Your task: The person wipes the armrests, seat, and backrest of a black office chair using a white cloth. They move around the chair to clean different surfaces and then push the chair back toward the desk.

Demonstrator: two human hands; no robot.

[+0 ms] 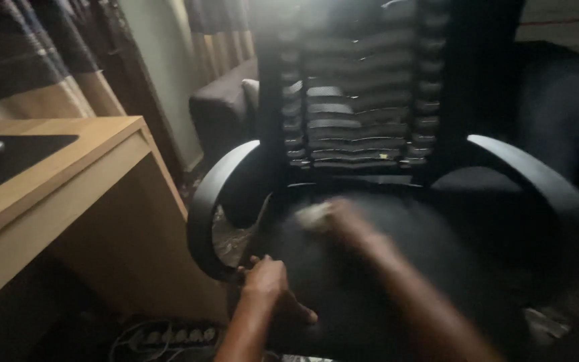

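- Head view looks down on a black chair [370,268] with a ribbed back and two curved armrests.
- Left hand [266,281] rests at the front left corner of the seat, just beside the lower end of the left armrest [212,194]. Its fingers curl over the seat edge in a closed grip on that edge, with the thumb lying along the seat top.
- Right hand [343,214] is blurred and sits on the seat near its back edge, left of centre, with the forearm running down to the bottom right.
- A pale cloth [313,216] shows at the fingertips of the right hand, touching the seat. The blur hides the fingers, so I cannot tell whether that grip is closed on the cloth or only pressing it.
- The right armrest [531,174] curves down on the far side, well apart from both hands.
- A wooden counter [68,181] stands left of the chair, its near corner close to the left armrest.
- A dark mat [8,157] lies on the counter top near its left edge.
- A power strip [179,335] with cables lies on the floor under the counter, near the left forearm.
- Curtains [55,60] hang behind the counter, and a dark sofa [226,100] stands behind the chair.
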